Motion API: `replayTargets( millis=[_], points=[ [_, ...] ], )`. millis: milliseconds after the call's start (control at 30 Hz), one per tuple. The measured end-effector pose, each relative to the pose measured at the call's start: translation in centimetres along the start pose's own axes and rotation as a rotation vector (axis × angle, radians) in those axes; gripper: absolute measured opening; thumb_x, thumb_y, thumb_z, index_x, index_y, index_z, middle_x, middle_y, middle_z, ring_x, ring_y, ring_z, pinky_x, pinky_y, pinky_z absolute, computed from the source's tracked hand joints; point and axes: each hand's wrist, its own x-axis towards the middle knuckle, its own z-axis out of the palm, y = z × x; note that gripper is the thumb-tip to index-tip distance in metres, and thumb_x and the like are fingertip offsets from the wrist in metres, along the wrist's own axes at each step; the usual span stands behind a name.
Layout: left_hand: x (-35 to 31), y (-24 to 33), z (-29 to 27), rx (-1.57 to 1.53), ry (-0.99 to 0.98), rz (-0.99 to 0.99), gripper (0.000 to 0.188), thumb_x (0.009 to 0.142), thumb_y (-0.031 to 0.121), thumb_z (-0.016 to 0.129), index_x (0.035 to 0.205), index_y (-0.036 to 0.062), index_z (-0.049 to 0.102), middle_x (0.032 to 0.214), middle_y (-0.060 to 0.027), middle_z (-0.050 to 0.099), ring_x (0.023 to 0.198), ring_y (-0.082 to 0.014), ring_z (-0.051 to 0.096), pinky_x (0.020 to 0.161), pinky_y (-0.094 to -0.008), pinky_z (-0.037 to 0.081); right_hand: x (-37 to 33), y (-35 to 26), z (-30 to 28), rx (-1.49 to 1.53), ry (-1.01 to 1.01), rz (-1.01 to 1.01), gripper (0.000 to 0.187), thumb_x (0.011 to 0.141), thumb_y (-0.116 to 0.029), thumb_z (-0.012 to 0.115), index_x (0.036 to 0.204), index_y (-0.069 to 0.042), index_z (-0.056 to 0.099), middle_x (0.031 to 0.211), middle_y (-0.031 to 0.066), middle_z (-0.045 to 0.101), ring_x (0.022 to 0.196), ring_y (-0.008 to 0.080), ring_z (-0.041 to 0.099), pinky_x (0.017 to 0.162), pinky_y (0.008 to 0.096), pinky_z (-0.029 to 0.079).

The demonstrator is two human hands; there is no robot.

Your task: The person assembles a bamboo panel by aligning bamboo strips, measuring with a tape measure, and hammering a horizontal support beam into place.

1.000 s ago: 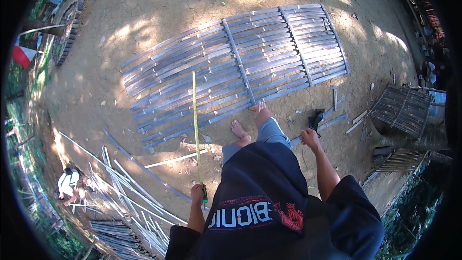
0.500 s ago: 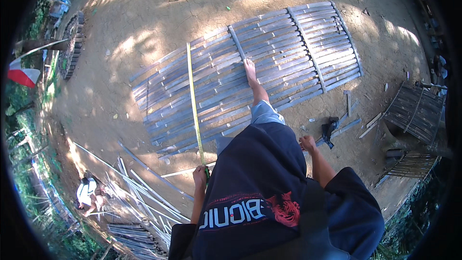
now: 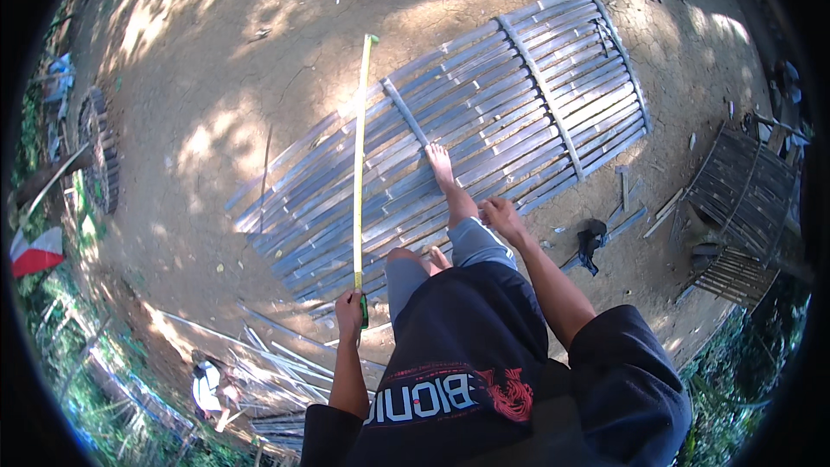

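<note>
My left hand (image 3: 349,316) is closed round the green and black case of a tape measure (image 3: 364,311). Its yellow blade (image 3: 360,156) runs out straight across a long panel of bamboo slats (image 3: 484,104), and the green-tipped end lies past the panel's far edge. Bamboo crosspieces (image 3: 543,91) span the slats. My right hand (image 3: 501,216) hangs beside my raised knee with loosely bent fingers and nothing visible in it. One bare foot (image 3: 439,160) of mine rests on the slats by a short crosspiece (image 3: 404,110).
Loose bamboo strips (image 3: 277,359) lie at the lower left, near a crouching person (image 3: 207,385). A black bag-like thing (image 3: 590,245) and offcuts are on the dirt to the right. Farther right stands a slatted bamboo structure (image 3: 743,182); a red and white flag (image 3: 39,251) hangs at the left.
The tape blade has shifted right along the panel, its tip now beyond the far edge. My right hand has moved forward and left toward my knee. My view has turned, and my second leg shows.
</note>
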Motion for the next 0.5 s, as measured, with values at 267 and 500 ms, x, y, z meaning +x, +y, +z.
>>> replayTargets(
  millis=[267,500],
  points=[
    [18.1,17.5,6.0,0.414,-0.317,0.277,0.027,0.094,0.033,0.061,0.090,0.0106,0.075,0.071,-0.0114,0.066,0.066,-0.0247,0.063,0.065,-0.0380,0.047,17.5,-8.6,7.2,0.508,0.119,-0.075,0.061,0.103,-0.045,0.051,0.141,0.002,0.046,0.097,0.0125,0.070,0.057,0.0119,0.061,0.049,0.0246,0.048],
    [39.9,22.5,13.1,0.536,-0.358,0.299,0.021,0.092,0.022,0.065,0.085,0.0046,0.074,0.060,-0.0016,0.057,0.056,-0.0106,0.049,0.054,-0.0326,0.037,42.2,-6.4,4.8,0.587,0.352,-0.281,0.037,0.104,-0.039,0.049,0.102,-0.005,0.063,0.078,0.0065,0.071,0.045,0.0091,0.053,0.040,0.0239,0.041]
  ],
)
